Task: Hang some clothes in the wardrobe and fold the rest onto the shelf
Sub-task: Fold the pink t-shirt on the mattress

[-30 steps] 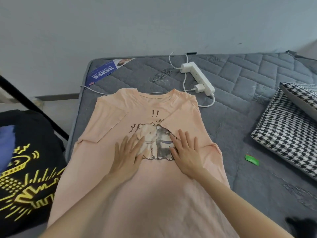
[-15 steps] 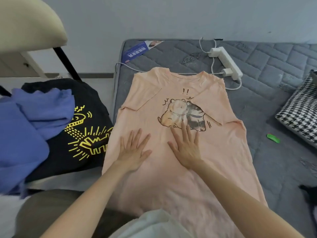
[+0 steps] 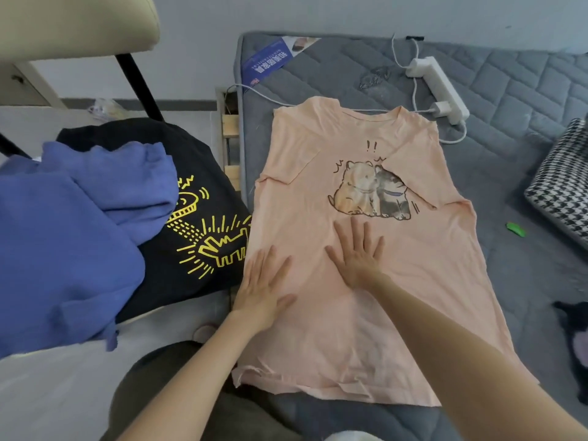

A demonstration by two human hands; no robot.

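A peach T-shirt [image 3: 423, 281] with a cartoon animal print lies face up on the grey quilted mattress [image 3: 525, 100], both sleeves folded inward over the front. My left hand [image 3: 264, 288] presses flat on the shirt near its left edge, fingers straight. My right hand [image 3: 358, 256] lies flat on the shirt's middle, just below the print, fingers spread. To the left, a blue sweatshirt [image 3: 63, 237] and a black T-shirt [image 3: 197, 224] with a yellow drawing are piled on a chair.
A white power strip [image 3: 440, 87] with cables lies at the mattress head, beside a blue leaflet [image 3: 270, 63]. A houndstooth pillow [image 3: 563, 186] sits at the right, a small green object [image 3: 515, 230] near it. A chair back [image 3: 76, 23] rises at the upper left.
Both hands have slid down the shirt from the print toward the hem, the left one reaching the left edge. The view has swung left, bringing the chair and clothes pile in.
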